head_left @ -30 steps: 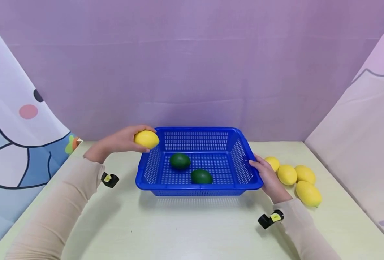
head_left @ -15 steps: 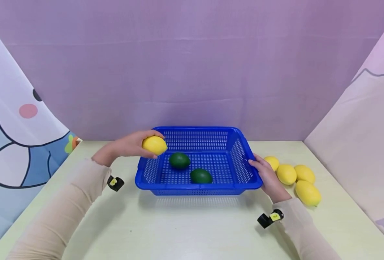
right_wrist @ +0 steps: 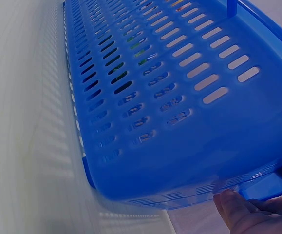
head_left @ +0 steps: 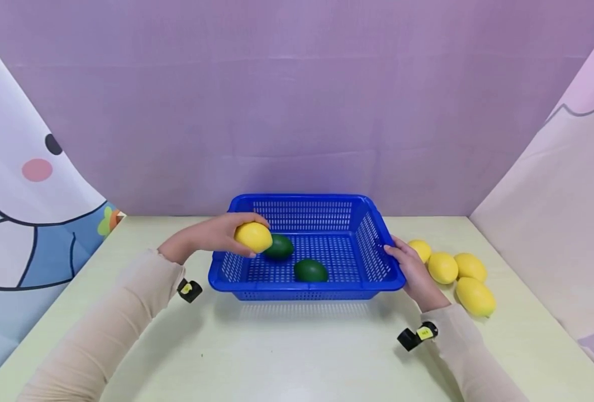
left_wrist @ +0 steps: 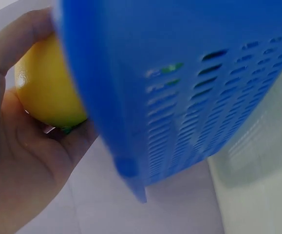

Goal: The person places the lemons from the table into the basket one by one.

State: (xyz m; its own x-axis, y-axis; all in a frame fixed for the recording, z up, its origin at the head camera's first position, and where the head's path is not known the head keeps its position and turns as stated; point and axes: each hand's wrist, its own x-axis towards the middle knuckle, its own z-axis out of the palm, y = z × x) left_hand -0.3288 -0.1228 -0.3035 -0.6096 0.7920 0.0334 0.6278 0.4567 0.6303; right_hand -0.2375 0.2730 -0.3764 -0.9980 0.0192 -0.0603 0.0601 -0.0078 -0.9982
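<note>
My left hand (head_left: 223, 233) grips a yellow lemon (head_left: 253, 237) above the left side of a blue slotted plastic basket (head_left: 297, 287). In the left wrist view the fingers and thumb wrap the lemon (left_wrist: 48, 83), and the basket's wall (left_wrist: 170, 92) covers part of it. Two dark green fruits, smooth and oval, lie on the basket floor. One green fruit (head_left: 280, 247) is partly behind the held lemon; the other green fruit (head_left: 310, 271) sits nearer the front. My right hand (head_left: 414, 273) holds the basket's right rim, thumb on top, as the right wrist view also shows fingers (right_wrist: 243, 209) at the edge.
Several lemons (head_left: 443, 268) lie grouped on the pale table (head_left: 286, 357), right of the basket and beside my right forearm. A purple cloth (head_left: 297, 106) hangs behind the table. Printed cloths stand at the left and right sides.
My left hand has carried the lemon rightward and lower, from outside the basket's left rim to over its inside. My right hand stays on the rim.
</note>
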